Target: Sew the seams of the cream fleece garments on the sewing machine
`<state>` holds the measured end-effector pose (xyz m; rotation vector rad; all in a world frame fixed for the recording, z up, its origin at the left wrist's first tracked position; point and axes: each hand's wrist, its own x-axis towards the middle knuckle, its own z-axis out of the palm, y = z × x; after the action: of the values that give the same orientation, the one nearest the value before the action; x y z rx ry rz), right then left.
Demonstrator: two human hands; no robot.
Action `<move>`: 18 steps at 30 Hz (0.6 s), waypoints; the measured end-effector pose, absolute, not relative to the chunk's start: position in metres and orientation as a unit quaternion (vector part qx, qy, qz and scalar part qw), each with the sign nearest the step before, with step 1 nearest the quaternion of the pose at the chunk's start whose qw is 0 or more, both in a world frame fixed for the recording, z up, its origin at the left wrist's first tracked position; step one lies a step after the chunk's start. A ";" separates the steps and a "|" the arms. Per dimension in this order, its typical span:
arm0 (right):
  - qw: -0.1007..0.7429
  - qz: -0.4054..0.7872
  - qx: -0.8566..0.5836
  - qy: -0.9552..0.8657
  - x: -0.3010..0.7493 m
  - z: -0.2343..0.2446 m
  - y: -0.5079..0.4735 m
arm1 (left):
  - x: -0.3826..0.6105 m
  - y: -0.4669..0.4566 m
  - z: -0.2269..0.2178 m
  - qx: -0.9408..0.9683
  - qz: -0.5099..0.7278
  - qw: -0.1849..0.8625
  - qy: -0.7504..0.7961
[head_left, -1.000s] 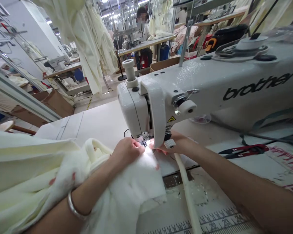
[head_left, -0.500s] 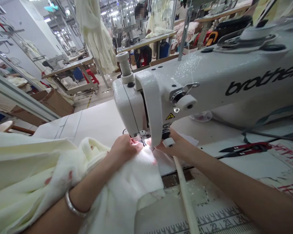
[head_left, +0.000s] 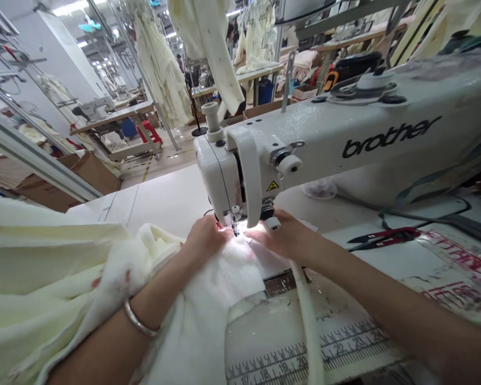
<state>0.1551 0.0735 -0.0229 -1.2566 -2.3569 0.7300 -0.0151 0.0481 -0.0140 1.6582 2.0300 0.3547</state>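
A white Brother sewing machine (head_left: 344,144) stands across the table. Cream fabric with small red spots (head_left: 208,289) lies under its needle (head_left: 235,231) and spills off to the left. My left hand (head_left: 203,238) rests on the fabric just left of the needle, fingers curled and pressing the cloth; a silver bangle (head_left: 138,322) sits on that wrist. My right hand (head_left: 282,235) lies on the fabric just right of the needle, fingers pinched on its edge. A cream strip (head_left: 310,326) runs from the machine toward me.
Red-handled thread snips (head_left: 385,237) lie on the table to the right, near printed red markings. A ruler scale (head_left: 304,355) runs along the near table edge. Cream garments (head_left: 160,64) hang overhead; other sewing tables and cardboard boxes (head_left: 88,171) stand behind.
My view has pulled back and shifted; the machine sits further left in view. Both hands stay at the needle on the fabric. The person at the far table is now hidden by hanging garments.
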 end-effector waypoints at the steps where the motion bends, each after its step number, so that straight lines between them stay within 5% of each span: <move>1: 0.182 0.222 -0.451 -0.845 0.158 -0.023 0.061 | -0.014 0.047 -0.013 0.603 0.128 0.248 0.748; 6: 0.258 -0.040 -0.271 -0.926 0.167 -0.032 0.009 | -0.012 0.045 -0.009 0.590 0.125 0.262 0.754; 18: 0.243 -0.051 -0.266 -0.932 0.165 -0.046 -0.004 | -0.014 0.048 -0.021 0.609 0.128 0.210 0.754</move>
<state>0.1645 -0.0040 -0.0456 -0.7262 -2.5458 -0.1389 -0.0140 0.0479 -0.0208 1.6931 2.0972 0.3561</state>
